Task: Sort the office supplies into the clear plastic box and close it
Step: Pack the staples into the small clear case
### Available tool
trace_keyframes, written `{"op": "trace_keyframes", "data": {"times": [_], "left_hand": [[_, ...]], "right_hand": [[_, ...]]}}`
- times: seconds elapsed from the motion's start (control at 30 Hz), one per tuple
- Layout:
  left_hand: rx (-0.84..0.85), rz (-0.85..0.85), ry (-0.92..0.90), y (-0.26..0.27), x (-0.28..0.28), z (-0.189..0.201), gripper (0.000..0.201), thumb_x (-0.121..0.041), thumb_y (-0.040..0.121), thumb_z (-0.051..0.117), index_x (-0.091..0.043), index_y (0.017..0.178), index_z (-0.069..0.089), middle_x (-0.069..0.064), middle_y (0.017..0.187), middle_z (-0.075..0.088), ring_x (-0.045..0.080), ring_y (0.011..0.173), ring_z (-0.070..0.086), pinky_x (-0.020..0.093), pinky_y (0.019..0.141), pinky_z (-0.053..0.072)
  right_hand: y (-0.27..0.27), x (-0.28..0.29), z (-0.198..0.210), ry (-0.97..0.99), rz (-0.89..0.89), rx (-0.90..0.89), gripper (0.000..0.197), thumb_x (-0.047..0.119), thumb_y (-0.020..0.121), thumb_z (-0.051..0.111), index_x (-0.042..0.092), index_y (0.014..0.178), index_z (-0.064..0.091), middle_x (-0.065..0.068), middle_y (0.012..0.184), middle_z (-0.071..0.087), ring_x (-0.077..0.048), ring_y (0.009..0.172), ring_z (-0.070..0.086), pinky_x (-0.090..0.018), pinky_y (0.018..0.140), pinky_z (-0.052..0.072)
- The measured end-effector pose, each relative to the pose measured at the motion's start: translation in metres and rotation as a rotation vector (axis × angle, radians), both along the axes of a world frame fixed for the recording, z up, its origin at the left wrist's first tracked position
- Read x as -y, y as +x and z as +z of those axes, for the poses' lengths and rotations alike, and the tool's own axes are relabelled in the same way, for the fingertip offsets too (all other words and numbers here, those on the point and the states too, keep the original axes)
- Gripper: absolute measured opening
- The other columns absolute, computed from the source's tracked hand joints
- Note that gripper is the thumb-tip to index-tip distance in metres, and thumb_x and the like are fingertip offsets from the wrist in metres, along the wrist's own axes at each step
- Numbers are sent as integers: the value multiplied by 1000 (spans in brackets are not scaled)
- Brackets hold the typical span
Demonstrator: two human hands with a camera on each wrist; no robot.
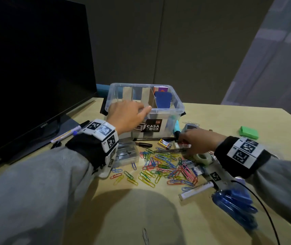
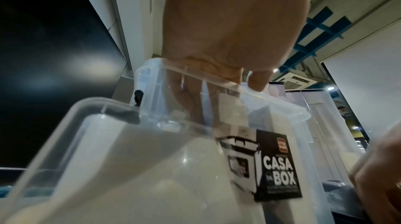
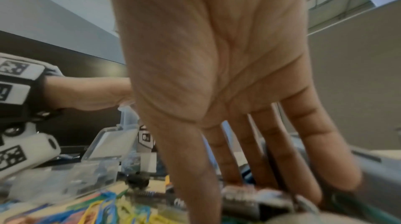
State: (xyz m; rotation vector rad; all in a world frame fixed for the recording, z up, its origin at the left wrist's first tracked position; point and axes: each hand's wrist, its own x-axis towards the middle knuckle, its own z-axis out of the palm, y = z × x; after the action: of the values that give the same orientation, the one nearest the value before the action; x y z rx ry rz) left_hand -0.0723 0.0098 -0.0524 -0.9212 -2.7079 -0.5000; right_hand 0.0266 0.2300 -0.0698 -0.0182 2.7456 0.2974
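The clear plastic box [image 1: 177,103] labelled CASA BOX stands open at the desk's back, with cardboard dividers and a blue pad [image 1: 162,99] inside. My left hand [image 1: 128,114] grips its front rim [image 2: 195,71]; its fingers [image 2: 186,100] show through the wall, reaching inside. Colored paper clips [image 1: 160,168] lie scattered in front. My right hand [image 1: 199,140] reaches down right of the box, thumb and fingers [image 3: 256,159] pinching a small red and clear box [image 1: 181,145] that rests on the desk.
A dark monitor [image 1: 35,76] fills the left. Markers [image 1: 70,133] lie by its base. A clear staple case [image 1: 127,154], black pens [image 1: 151,139], a tape roll [image 1: 203,157], a white tube [image 1: 195,190], a blue bag [image 1: 234,209] and a green item [image 1: 248,132] surround the hands.
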Motion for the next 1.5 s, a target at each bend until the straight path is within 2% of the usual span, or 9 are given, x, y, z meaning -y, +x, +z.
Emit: {"op": "trace_keyframes", "data": {"times": [0.2, 0.4, 0.5, 0.63, 0.77, 0.93, 1.13, 1.37, 1.5], "left_hand": [[53, 16, -74, 1, 1, 7, 53, -58, 100, 25, -29, 110, 68, -5, 84, 63, 17, 90, 57, 33, 76, 30], [96, 26, -93, 3, 0, 6, 50, -58, 101, 23, -31, 111, 64, -6, 91, 60, 19, 96, 57, 36, 81, 31], [23, -9, -99, 8, 3, 5, 38, -52, 102, 28, -30, 109, 59, -2, 105, 60, 21, 108, 55, 39, 89, 36], [22, -14, -74, 14, 17, -3, 55, -51, 99, 40, -28, 148, 32, 2, 155, 28, 21, 143, 24, 47, 117, 14], [38, 113, -67, 23, 41, -10, 69, -50, 96, 46, -28, 154, 16, 3, 163, 5, 23, 150, 2, 51, 119, -2], [55, 171, -73, 38, 65, -10, 71, -49, 95, 50, -29, 153, 14, 3, 164, 0, 24, 150, -3, 52, 118, -3], [73, 154, -59, 56, 79, -12, 72, -41, 93, 56, -30, 152, 15, -1, 163, 0, 23, 150, -2, 52, 119, 1], [-98, -6, -94, 86, 70, -11, 47, -39, 94, 55, -28, 139, 44, 1, 160, 16, 21, 148, 5, 48, 119, 7], [-35, -122, -208, 95, 55, -9, 41, -41, 94, 55, -27, 132, 51, 1, 156, 26, 22, 146, 13, 46, 119, 10]], "right_hand": [[-6, 14, -1, -23, 49, -18, 30, 27, 88, 66, 18, 116, 61, -1, 108, 66, -19, 94, 61, -32, 83, 54], [3, 40, 10, 6, 187, -121, 33, 34, 90, 62, 17, 118, 58, -2, 112, 55, -19, 92, 57, -28, 73, 48], [12, 61, 16, -103, 300, -108, 49, 49, 87, 64, 20, 124, 54, -1, 113, 51, -16, 98, 51, -30, 80, 49], [28, 91, 15, -123, 375, 25, 97, 80, 70, 58, 24, 145, 32, 0, 129, 41, -17, 116, 39, -39, 99, 43], [48, 116, 7, -66, 357, 158, 128, 85, 60, 60, 24, 155, 0, -2, 156, 17, -26, 141, 19, -53, 114, 26], [74, 139, 3, -42, 345, 192, 141, 80, 58, 69, 19, 153, -15, -3, 162, -6, -30, 148, -1, -61, 115, 16], [81, 140, -25, 1, 246, 138, 149, 90, 48, 63, 18, 152, -16, -5, 162, -6, -35, 148, 2, -61, 112, 23], [52, 113, -15, 39, 169, 158, 127, 84, 61, 61, 24, 155, 1, 1, 159, 15, -28, 144, 18, -53, 110, 32], [31, 94, -8, 41, 163, 149, 112, 76, 65, 67, 28, 153, 18, 0, 152, 27, -26, 139, 28, -50, 106, 40]]}}
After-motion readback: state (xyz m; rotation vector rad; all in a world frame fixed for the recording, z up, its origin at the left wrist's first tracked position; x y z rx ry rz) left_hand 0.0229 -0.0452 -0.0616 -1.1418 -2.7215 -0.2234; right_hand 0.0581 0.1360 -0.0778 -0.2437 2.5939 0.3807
